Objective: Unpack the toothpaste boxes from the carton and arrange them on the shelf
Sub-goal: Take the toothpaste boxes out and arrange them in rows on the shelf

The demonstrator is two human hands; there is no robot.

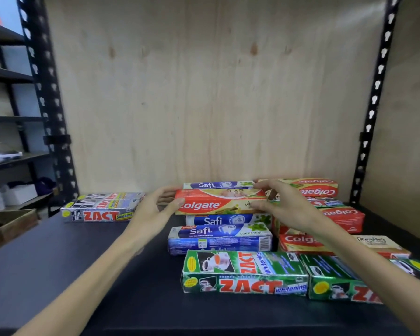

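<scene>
A red Colgate box (218,202) lies across the blue Safi boxes (220,235) in the middle of the black shelf (70,263). My left hand (153,212) grips its left end, thumb on the front face. At the box's right end, my right hand (284,204) holds it between thumb and fingers. More Colgate boxes (337,219) are stacked to the right. Green Zact whitening boxes (245,272) lie at the front. Silver Zact smokers boxes (100,208) sit at the left.
A plywood back panel (204,93) closes the shelf behind. Black perforated uprights (46,93) stand at both sides. An open cardboard carton (7,226) sits low at the left, beside another rack of shelves.
</scene>
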